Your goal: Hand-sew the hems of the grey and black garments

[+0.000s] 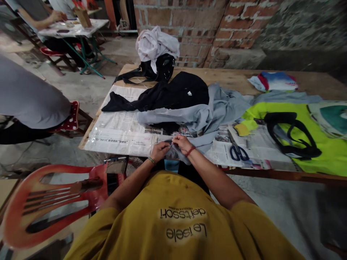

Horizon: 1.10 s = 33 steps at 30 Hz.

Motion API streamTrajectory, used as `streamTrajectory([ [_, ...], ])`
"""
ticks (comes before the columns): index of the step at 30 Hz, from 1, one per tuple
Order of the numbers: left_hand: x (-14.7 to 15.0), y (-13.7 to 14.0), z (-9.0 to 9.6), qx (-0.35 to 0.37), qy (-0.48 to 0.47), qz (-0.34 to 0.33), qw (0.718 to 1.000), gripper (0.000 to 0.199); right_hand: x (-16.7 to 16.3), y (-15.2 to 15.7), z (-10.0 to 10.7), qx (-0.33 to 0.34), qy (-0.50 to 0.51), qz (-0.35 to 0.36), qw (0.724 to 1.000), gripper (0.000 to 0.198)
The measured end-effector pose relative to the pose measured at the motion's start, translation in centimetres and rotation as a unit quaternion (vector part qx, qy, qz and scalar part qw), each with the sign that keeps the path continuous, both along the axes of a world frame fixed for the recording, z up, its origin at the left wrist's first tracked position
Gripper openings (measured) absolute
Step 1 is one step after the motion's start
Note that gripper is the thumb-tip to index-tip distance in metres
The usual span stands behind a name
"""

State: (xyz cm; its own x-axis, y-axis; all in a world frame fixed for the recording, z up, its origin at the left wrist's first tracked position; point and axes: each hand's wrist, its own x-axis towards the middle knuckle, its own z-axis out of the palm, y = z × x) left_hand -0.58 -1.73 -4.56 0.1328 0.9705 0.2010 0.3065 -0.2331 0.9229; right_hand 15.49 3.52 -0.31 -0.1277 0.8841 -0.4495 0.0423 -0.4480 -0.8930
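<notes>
My left hand (pixel 159 151) and my right hand (pixel 182 143) meet at the table's front edge, fingertips pinched close together. Between them they grip the edge of a grey garment (pixel 207 142), whose cloth hangs a little below my fingers. Whether a small thing such as a thread or needle is also in the pinch is too small to tell. The grey cloth runs back over the table, beneath a black garment (pixel 187 88) with a small white logo. To the right of my right hand lie dark-handled scissors (pixel 239 152) on newspaper.
Newspaper (pixel 108 135) covers part of the wooden table (pixel 227 74). A yellow-green garment (pixel 325 155) with a black strap (pixel 295 153) lies right. A white cloth bundle (pixel 157 43) sits on a black bag at the back. A red plastic chair (pixel 54 195) stands left; people sit beyond.
</notes>
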Motion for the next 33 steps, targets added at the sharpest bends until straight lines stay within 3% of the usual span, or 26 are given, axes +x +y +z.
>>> streamTrajectory([
  [6, -0.3, 0.0, -0.2, 0.025, -0.007, -0.047, 0.999, 0.023, 1.3, 1.3, 1.7, -0.011, 0.002, -0.021, 1.000, 0.020],
  [13, -0.2, 0.2, -0.2, 0.005, -0.025, -0.029, 0.999, 0.021, 0.6, 1.4, 3.8, -0.019, 0.132, 0.094, 0.987, 0.030],
  [16, -0.2, 0.2, -0.4, -0.001, -0.030, -0.020, 0.999, 0.021, 0.3, 1.4, 3.5, 0.107, 0.076, 0.105, 0.986, 0.027],
  [18, -0.2, 0.3, -0.5, -0.009, -0.031, -0.019, 0.999, 0.022, 0.7, 2.0, 3.2, 0.257, -0.046, 0.137, 0.956, 0.021],
  [20, -0.2, 0.3, -0.5, -0.017, -0.033, -0.020, 0.999, 0.023, 1.7, 3.1, 3.3, 0.386, -0.176, 0.189, 0.886, 0.015],
  [22, -0.2, 0.3, -0.5, -0.022, -0.035, -0.019, 0.999, 0.024, 3.3, 4.5, 3.9, 0.459, -0.269, 0.226, 0.816, 0.013],
  [24, -0.2, 0.3, -0.5, -0.024, -0.033, -0.019, 0.999, 0.024, 5.2, 6.1, 4.9, 0.490, -0.329, 0.221, 0.777, 0.015],
  [27, -0.3, 0.2, -0.3, -0.022, -0.023, -0.023, 0.999, 0.023, 8.3, 8.1, 7.0, 0.506, -0.383, 0.166, 0.754, 0.017],
  [33, -0.3, 0.1, -0.1, -0.015, -0.016, -0.030, 0.999, 0.023, 13.5, 10.0, 11.7, 0.522, -0.422, 0.044, 0.740, 0.020],
])
